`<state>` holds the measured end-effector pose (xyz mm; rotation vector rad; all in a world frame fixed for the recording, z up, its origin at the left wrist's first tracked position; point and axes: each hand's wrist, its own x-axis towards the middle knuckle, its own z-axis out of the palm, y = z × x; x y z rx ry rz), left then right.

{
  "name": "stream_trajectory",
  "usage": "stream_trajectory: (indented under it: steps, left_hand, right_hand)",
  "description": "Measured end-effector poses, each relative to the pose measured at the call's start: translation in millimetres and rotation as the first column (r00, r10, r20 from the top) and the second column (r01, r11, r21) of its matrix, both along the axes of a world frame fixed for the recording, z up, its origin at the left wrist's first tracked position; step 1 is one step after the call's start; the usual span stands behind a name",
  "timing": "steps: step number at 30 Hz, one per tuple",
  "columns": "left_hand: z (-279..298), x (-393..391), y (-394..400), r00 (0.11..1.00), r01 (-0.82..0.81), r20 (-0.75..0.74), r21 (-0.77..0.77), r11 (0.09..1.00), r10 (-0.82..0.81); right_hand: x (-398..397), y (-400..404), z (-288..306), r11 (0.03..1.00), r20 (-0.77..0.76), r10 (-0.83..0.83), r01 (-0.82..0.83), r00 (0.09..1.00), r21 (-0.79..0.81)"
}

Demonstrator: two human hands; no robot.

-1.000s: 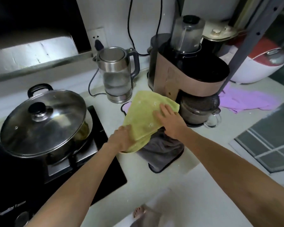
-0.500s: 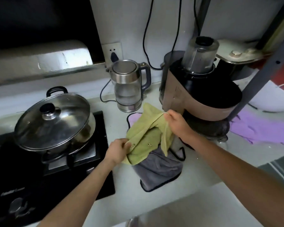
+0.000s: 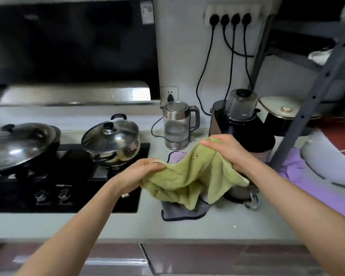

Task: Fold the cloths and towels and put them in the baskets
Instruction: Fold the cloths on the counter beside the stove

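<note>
Pinching opposite edges, both hands, left (image 3: 145, 172) and right (image 3: 227, 151), hold the green cloth (image 3: 189, 180) above the grey towel (image 3: 183, 212).

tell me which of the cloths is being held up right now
The green cloth: the left hand and right hand grip its edges, lifting it. The grey cloth lies flat beneath; the purple cloth lies further right.

Green cloth (image 3: 189, 176) lifted off the gray towel (image 3: 184, 211) at counter (image 3: 237, 222) front edge; now slung loose between left hand (image 3: 145, 172) and right hand (image 3: 225, 150), spread wider apart, no longer pressed flat.
</note>
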<state>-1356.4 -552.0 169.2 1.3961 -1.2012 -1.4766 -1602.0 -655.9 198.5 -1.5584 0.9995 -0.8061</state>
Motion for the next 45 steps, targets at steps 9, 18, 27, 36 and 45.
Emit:
stream_trajectory:
  steps: [9, 18, 27, 36, 45]
  left_hand:
    - [61.3, -11.8, 53.2, 0.944, 0.199, 0.301, -0.193, 0.961, -0.135]
    - [34.1, -37.4, 180.7, 0.917, 0.012, 0.322, -0.609, 0.793, 0.233]
    - [72.5, -41.8, 234.7, 0.977, -0.117, 0.083, -0.564, 0.817, 0.198]
    - [127.7, -84.9, 247.3, 0.947, 0.307, 0.125, -0.072, 0.949, -0.296]
    - [81.9, -136.1, 239.4, 0.852, 0.366, 0.34, 0.159, 0.917, -0.399]
  right_hand:
    - [23.5, 80.0, 72.9, 0.997, 0.087, -0.063, 0.058, 0.994, 0.054]
    - [67.6, 182.8, 67.2, 0.863, 0.392, -0.487, 0.36, 0.781, 0.355]
    - [44.3, 268.4, 87.6, 0.847, 0.432, -0.53, 0.443, 0.73, 0.293]
    - [-39.3, 310.4, 86.5, 0.83, -0.062, -0.531, 0.504, 0.845, -0.237]
    - [-93.8, 346.2, 44.1, 0.976, -0.488, 0.17, -0.214, 0.856, -0.035]
